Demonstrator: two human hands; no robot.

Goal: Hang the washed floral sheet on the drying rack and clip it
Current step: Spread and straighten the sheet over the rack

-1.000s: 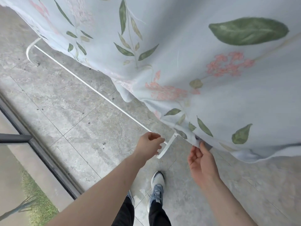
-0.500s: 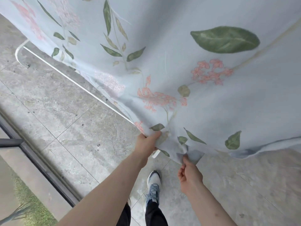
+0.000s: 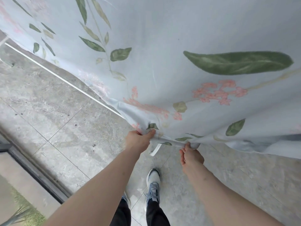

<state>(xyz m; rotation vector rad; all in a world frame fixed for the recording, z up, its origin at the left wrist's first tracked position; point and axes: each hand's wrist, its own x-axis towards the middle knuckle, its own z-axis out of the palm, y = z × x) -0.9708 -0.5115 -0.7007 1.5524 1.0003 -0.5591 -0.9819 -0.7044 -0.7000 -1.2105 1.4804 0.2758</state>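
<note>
The pale blue floral sheet (image 3: 171,54), printed with green leaves and pink blossoms, hangs over the drying rack and fills the upper view. The rack's white bar (image 3: 61,79) runs diagonally from the upper left down under the sheet, and its bent white end (image 3: 156,150) pokes out between my hands. My left hand (image 3: 138,141) grips the sheet's lower edge where it covers the bar. My right hand (image 3: 191,156) pinches the hem just to the right, thumb up against the fabric. The sheet's edge is stretched taut between both hands. No clips are visible.
Grey stone floor tiles (image 3: 65,124) lie below. A dark window or door frame (image 3: 37,175) runs along the lower left, with grass beyond it. My feet in grey sneakers (image 3: 154,185) stand right under my hands.
My left hand went from the bare bar end to gripping the sheet's edge. My right hand kept the hem and drew it down and left, so the sheet now covers more of the bar.
</note>
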